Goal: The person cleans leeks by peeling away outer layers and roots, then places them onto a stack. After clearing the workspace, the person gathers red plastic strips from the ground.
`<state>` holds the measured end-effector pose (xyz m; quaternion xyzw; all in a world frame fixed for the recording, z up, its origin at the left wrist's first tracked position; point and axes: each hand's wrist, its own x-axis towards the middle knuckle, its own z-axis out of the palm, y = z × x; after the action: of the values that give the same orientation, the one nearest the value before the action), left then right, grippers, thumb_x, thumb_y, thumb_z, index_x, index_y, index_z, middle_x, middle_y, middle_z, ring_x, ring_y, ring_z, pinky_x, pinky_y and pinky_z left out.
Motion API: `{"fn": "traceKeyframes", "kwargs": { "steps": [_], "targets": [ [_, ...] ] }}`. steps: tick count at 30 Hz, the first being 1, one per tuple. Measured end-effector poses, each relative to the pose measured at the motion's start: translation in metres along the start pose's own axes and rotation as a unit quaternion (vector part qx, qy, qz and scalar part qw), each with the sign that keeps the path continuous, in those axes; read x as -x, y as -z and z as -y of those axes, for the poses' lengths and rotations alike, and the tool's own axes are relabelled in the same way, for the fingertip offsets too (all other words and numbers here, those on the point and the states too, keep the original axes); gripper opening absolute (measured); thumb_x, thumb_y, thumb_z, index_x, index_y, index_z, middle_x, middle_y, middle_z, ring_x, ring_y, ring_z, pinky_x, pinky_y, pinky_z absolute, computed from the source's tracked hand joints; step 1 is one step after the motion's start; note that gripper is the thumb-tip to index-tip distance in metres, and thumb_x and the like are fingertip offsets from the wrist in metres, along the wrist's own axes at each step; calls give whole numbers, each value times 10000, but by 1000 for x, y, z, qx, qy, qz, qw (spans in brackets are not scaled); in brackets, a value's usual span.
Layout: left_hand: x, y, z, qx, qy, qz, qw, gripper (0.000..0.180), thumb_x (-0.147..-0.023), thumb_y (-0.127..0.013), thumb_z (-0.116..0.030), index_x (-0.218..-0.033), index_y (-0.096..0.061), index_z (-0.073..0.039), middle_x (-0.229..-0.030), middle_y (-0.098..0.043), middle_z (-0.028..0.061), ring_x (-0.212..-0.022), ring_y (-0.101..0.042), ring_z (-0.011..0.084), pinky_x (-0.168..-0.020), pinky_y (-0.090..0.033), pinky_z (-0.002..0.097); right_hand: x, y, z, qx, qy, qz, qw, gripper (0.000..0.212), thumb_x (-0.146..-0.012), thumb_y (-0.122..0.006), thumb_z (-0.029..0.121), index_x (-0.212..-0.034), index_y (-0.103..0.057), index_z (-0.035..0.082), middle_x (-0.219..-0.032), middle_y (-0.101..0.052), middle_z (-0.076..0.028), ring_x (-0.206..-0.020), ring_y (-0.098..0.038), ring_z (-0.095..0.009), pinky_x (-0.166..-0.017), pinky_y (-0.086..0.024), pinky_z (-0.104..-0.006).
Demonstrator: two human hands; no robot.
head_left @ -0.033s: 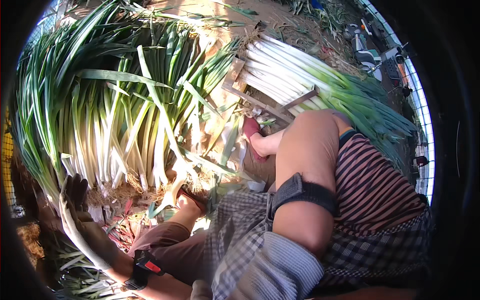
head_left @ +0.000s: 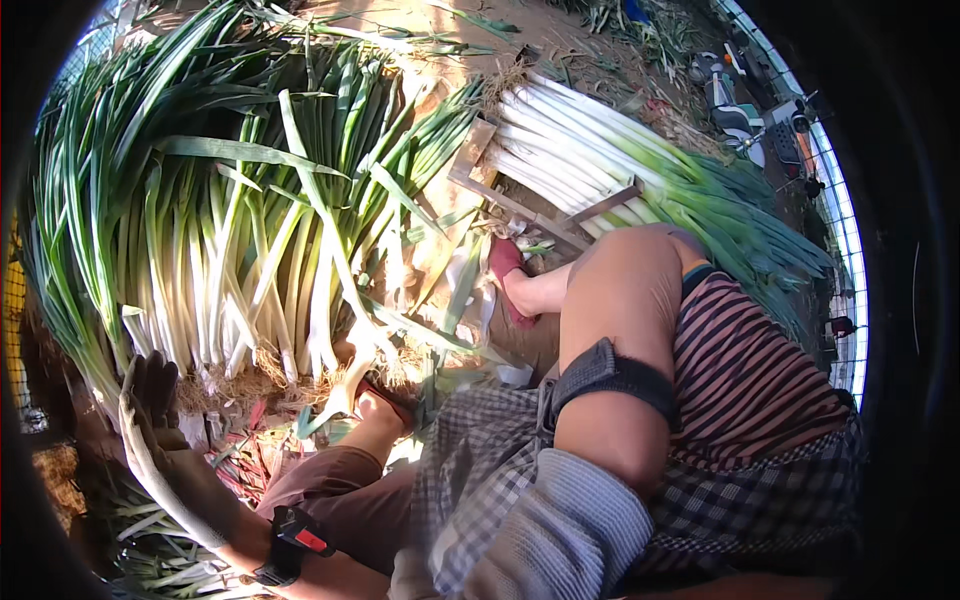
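My left hand (head_left: 165, 435), in a greyish work glove, lies at the lower left beside the root ends of the leeks. Its fingers are stretched out and partly in shadow. I see nothing clearly held in them. A big heap of untrimmed leeks (head_left: 245, 250), with green tops and pale roots, fills the left side. Beyond the knee lies a stack of cleaned white leeks (head_left: 575, 150) in a low metal frame (head_left: 520, 205). From the lower edge comes a grey ribbed sleeve (head_left: 560, 520); my right hand cannot be made out.
A red shoe (head_left: 507, 262) on a foot stands near the frame. A dark band (head_left: 625, 378) circles the bare limb in the middle. Checked cloth (head_left: 490, 450) covers the lap. Peeled leaves (head_left: 440, 330) litter the ground. Mesh fencing (head_left: 845, 230) edges the right side.
The limb with the dark band has shifted slightly right, and the ribbed sleeve with it. My left hand stays almost where it was.
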<state>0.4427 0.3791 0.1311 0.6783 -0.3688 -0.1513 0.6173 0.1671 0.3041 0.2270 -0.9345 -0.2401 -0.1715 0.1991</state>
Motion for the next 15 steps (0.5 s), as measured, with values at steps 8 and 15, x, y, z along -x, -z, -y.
{"fn": "traceKeyframes", "kwargs": {
  "steps": [8, 15],
  "targets": [
    [-3, 26, 16, 140, 26, -18, 990, 473, -1043, -290, -245, -1310, -476, 98, -1297, -543, 266, -1209, -545, 346, -1071, -409, 455, 8, -96, -150, -95, -176, 107, 974, 185, -802, -598, 202, -870, -574, 31, -704, -614, -118, -663, -642, -289, -547, -510, -398],
    [-7, 42, 40, 71, -7, 25, 997, 415, -1039, -318, -197, -1430, -413, -99, -1426, -416, 278, -1267, -483, 406, -1075, -394, 510, 50, -243, -330, 53, -412, 226, 881, 326, -843, -570, 197, -1134, -566, 49, -1044, -624, -131, -984, -623, -287, -796, -517, -427]
  ]
}}
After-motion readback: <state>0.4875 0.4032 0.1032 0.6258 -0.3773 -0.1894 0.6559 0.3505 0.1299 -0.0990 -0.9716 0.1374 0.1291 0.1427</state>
